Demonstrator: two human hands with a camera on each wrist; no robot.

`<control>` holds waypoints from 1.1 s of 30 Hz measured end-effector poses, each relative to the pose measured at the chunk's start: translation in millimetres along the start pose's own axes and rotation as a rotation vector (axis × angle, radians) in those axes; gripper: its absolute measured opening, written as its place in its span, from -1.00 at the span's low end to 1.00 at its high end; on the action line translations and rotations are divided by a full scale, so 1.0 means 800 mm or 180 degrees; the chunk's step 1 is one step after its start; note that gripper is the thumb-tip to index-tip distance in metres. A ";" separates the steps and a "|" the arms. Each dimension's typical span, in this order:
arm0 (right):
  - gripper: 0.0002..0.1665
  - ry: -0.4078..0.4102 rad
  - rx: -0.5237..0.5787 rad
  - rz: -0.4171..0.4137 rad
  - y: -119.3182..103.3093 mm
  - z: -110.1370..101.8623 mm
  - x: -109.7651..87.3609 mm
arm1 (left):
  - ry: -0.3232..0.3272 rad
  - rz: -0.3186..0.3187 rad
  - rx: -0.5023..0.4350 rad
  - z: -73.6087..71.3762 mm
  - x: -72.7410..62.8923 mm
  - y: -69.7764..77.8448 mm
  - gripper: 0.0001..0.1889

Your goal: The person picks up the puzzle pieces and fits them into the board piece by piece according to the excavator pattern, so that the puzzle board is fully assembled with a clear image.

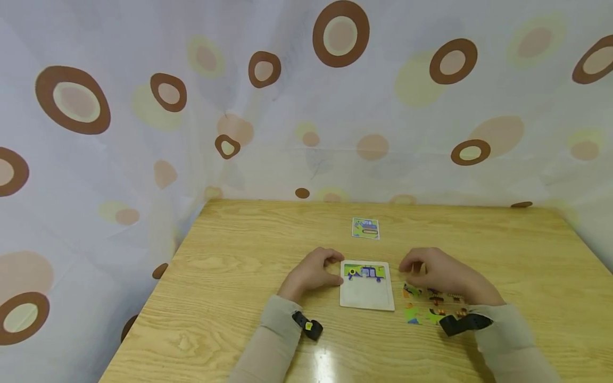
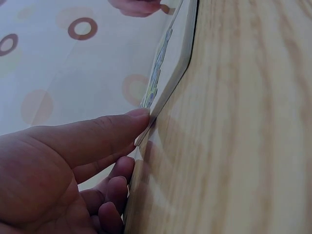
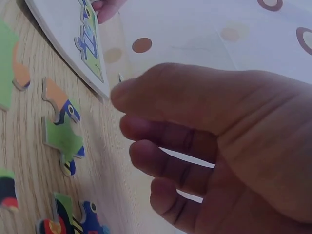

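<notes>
A white square puzzle board point(image 1: 366, 295) lies on the table, its upper strip filled with joined pieces point(image 1: 366, 272) showing a purple vehicle on green. My left hand point(image 1: 313, 270) holds the board by its left edge, thumb on the side and index finger at the far corner. In the left wrist view the thumb point(image 2: 97, 136) touches the board's rim. Just right of the board hovers my right hand point(image 1: 438, 268), fingers loosely bent with nothing between them. Beneath it lie several loose jigsaw pieces point(image 1: 412, 314), some hidden by the hand and wrist. The right wrist view shows green and orange pieces point(image 3: 63, 139) close by.
A small picture card point(image 1: 366, 228) with a blue vehicle lies beyond the board. The wooden table point(image 1: 230, 276) reaches back to a white spotted curtain point(image 1: 287, 106). Each wrist wears a black strap, the left strap point(image 1: 308, 325) near the board.
</notes>
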State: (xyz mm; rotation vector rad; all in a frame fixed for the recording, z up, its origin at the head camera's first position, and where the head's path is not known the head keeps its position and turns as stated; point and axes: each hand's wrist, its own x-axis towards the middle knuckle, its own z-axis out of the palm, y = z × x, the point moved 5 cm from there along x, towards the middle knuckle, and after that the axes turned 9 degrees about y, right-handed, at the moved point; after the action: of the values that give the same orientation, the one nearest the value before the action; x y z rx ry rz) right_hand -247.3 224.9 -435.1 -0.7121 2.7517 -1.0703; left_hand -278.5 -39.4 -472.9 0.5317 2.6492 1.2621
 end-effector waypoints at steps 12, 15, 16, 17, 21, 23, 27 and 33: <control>-0.76 -0.0415 0.0014 -0.0007 0.001 0.008 -0.004 | -0.0004 -0.0034 -0.0017 0.001 0.000 0.000 -0.50; -0.72 -0.0449 0.0027 0.0044 0.000 0.006 -0.007 | 0.0014 -0.0033 -0.0023 0.001 0.000 0.001 -0.50; -0.71 -0.0461 0.0029 0.0069 0.001 0.006 -0.007 | 0.0017 -0.0032 -0.0021 0.000 0.000 0.001 -0.50; -0.70 -0.0476 0.0030 0.0097 0.002 0.006 -0.008 | 0.0022 -0.0028 -0.0017 0.000 0.000 0.001 -0.50; -0.69 -0.0518 -0.0028 0.0155 0.004 0.007 -0.009 | 0.0027 -0.0016 -0.0013 -0.001 -0.001 0.003 -0.50; -0.69 -0.0516 -0.0106 0.0142 0.003 0.009 -0.008 | 0.0026 -0.0003 -0.0013 -0.001 -0.001 0.003 -0.49; -0.70 -0.0475 -0.0268 0.0093 0.003 0.011 -0.007 | 0.0019 0.0003 -0.0011 -0.001 -0.001 0.004 -0.49; -0.70 -0.0436 -0.0307 0.0174 0.005 0.015 -0.005 | 0.0010 0.0003 -0.0001 -0.001 0.000 0.003 -0.50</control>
State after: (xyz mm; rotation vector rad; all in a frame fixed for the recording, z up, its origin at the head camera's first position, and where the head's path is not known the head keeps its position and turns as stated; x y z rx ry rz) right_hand -241.8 222.0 -447.0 -0.6902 2.7036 -0.8498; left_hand -277.7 -38.4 -470.5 0.5315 2.6517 1.2647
